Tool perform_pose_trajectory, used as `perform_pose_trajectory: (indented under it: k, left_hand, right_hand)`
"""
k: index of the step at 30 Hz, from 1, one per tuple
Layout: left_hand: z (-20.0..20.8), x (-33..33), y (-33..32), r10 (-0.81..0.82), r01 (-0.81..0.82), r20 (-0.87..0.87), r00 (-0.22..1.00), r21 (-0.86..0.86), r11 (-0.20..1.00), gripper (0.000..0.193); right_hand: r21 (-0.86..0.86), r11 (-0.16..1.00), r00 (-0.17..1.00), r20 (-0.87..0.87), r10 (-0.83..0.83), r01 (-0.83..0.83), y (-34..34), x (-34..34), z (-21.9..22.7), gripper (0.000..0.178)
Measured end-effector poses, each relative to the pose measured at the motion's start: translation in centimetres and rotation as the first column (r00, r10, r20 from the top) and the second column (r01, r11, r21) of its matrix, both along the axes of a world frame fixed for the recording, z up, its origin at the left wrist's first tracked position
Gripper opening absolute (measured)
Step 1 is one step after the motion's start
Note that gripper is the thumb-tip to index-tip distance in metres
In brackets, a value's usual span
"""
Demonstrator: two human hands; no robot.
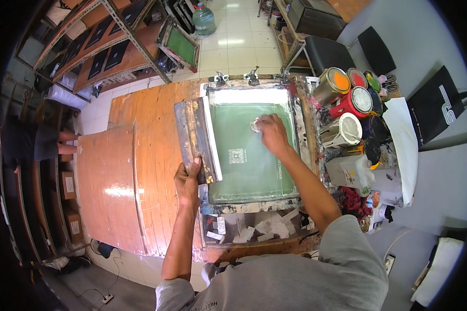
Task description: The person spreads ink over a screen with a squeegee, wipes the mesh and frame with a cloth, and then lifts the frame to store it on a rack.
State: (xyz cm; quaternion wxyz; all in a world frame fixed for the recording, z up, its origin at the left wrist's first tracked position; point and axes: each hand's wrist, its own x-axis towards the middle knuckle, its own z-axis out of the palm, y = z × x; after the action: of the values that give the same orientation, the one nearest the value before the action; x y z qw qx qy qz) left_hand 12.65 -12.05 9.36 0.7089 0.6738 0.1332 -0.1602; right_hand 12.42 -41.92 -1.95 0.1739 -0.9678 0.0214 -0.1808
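Observation:
A framed silk screen with green mesh (244,179) lies on the bench before me, a small square code pattern showing in it. My left hand (186,182) grips the near end of a worn wooden squeegee (196,132), thumb on top. The squeegee stands along the screen's left side, its pale blade edge toward the mesh. Over the upper right of the mesh, my right hand (274,135) is closed on a small whitish wad (255,125), perhaps cloth or paper. Whether the wad presses on the mesh I cannot tell.
Metal hinge clamps (252,77) line the screen's far edge. Paint cans (334,82) and a white bucket (347,129) crowd the right side. A wooden board (106,181) lies left. Paper scraps (264,227) sit below the screen's near edge. Another person (28,140) stands far left by shelves.

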Motion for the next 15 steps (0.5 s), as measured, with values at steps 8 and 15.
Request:
perform_pose_trajectory:
  k: [8, 15]
  left_hand:
    - [-2.1, 1.6, -2.9, -0.035, 0.031, 0.043, 0.998, 0.085, 0.996, 0.026]
    - [-1.7, 2.6, -5.8, -0.113, 0.077, 0.106, 0.988, 0.302, 0.950, 0.035]
  right_hand:
    - [-0.110, 0.982, 0.986, -0.079, 0.146, -0.155, -1.9, -0.4, -0.5, 0.037]
    - [0.970, 0.241, 0.999, -0.021, -0.028, 0.027, -0.5, 5.1, 3.1, 0.019]
